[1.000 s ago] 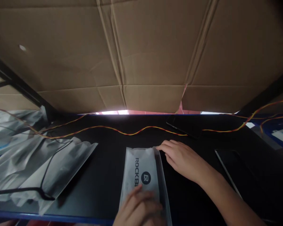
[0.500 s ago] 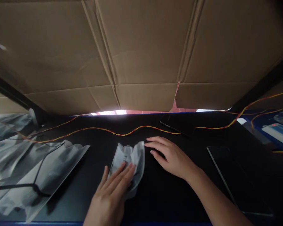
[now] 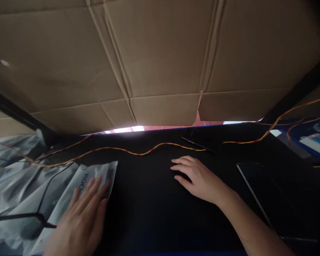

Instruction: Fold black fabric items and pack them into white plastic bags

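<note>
Currently, in the head view, the printed bag point(image 3: 81, 179) lies at the left of the counter point(image 3: 146, 199) by other translucent bags point(image 3: 12, 186). It looks laid down, though not yet uncovered: the left hand point(image 3: 78, 215) spreads blurred, unclosed fingers over it. The right hand point(image 3: 201, 179), fingers loosely parted, holds nothing.

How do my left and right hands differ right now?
Your left hand is over the printed plastic pouch; your right hand is over the black tabletop. The left hand points mostly forward, the right hand leftward. The left hand looks blurred, the right hand sharper. Both are bare and palm down.
</note>
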`<control>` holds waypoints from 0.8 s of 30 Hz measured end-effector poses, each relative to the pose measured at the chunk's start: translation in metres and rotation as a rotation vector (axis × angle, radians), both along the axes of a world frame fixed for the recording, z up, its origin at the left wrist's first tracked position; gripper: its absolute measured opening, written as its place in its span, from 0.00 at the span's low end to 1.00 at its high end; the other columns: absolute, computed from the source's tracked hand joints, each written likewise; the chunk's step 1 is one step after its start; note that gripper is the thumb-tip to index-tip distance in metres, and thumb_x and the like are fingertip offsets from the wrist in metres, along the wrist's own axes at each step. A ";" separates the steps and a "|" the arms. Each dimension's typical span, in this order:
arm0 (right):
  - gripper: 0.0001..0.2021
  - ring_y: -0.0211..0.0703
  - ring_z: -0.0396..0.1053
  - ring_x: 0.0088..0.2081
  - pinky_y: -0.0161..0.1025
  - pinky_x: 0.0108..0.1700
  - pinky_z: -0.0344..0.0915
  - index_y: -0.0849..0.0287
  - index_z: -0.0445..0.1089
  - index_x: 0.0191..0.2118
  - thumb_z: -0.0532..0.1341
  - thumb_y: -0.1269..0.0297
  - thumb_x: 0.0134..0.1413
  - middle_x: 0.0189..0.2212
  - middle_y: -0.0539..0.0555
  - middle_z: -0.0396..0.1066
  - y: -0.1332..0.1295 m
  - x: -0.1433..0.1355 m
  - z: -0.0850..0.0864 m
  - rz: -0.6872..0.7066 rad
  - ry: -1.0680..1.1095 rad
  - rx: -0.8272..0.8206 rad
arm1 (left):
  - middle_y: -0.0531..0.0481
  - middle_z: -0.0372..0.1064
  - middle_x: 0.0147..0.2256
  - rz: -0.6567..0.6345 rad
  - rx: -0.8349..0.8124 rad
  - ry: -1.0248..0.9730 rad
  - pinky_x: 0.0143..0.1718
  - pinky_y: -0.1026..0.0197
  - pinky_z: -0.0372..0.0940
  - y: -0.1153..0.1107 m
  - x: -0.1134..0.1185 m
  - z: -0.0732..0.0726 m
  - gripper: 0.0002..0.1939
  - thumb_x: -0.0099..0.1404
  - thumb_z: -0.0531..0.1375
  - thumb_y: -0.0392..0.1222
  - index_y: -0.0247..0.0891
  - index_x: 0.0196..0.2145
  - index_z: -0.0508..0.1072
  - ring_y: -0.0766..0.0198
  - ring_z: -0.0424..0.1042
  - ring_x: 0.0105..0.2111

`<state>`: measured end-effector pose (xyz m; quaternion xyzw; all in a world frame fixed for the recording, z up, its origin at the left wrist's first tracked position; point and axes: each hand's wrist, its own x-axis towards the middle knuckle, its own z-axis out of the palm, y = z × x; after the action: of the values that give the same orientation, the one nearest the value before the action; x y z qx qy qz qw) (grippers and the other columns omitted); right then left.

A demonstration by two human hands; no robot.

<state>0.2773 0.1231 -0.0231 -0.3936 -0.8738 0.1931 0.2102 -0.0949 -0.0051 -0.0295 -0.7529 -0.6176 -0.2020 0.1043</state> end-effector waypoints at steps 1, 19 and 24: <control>0.16 0.54 0.69 0.70 0.58 0.70 0.69 0.53 0.78 0.62 0.65 0.64 0.74 0.67 0.55 0.75 -0.005 0.000 -0.001 -0.003 -0.017 -0.005 | 0.46 0.64 0.74 -0.051 0.013 0.026 0.75 0.33 0.57 0.004 0.021 0.002 0.31 0.80 0.54 0.47 0.52 0.76 0.60 0.44 0.66 0.72; 0.35 0.65 0.54 0.78 0.70 0.71 0.66 0.52 0.49 0.82 0.56 0.64 0.75 0.79 0.55 0.52 -0.087 -0.025 -0.051 -0.253 -0.134 0.276 | 0.35 0.56 0.76 -0.209 -0.048 0.159 0.64 0.25 0.68 0.027 0.139 -0.033 0.36 0.82 0.55 0.51 0.38 0.80 0.51 0.33 0.57 0.76; 0.31 0.64 0.56 0.77 0.70 0.69 0.69 0.54 0.54 0.80 0.57 0.60 0.78 0.78 0.56 0.53 -0.087 -0.025 -0.052 -0.257 -0.141 0.297 | 0.38 0.67 0.71 -0.184 0.007 0.094 0.64 0.16 0.63 0.017 0.106 -0.013 0.36 0.81 0.55 0.44 0.41 0.80 0.48 0.33 0.60 0.74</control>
<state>0.2524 0.0358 -0.0750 -0.4790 -0.8479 0.0057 0.2270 0.0111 0.0123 -0.0425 -0.8146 -0.5398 -0.1773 0.1167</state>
